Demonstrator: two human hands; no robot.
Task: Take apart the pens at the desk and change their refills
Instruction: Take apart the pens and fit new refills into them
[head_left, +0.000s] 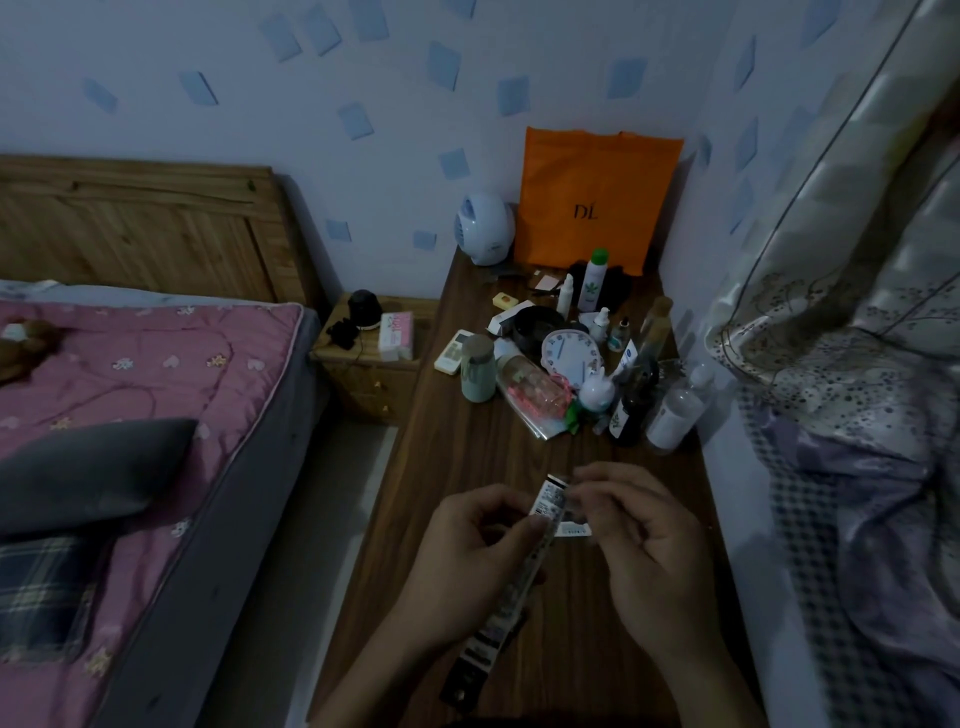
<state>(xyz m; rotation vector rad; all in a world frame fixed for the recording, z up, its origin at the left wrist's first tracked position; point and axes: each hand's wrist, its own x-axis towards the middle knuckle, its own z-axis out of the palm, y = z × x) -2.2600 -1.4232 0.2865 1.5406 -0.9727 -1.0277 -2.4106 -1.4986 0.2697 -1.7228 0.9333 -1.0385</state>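
Nearest me, my left hand grips a long, narrow printed refill packet above the dark wooden bench. My right hand pinches its top end. Beyond stand cluttered bottles and an orange fabric bag.

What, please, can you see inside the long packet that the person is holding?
The contents are covered: only the printed wrapper of the packet shows, with the left hand gripping its middle and the right hand pinching its top end.
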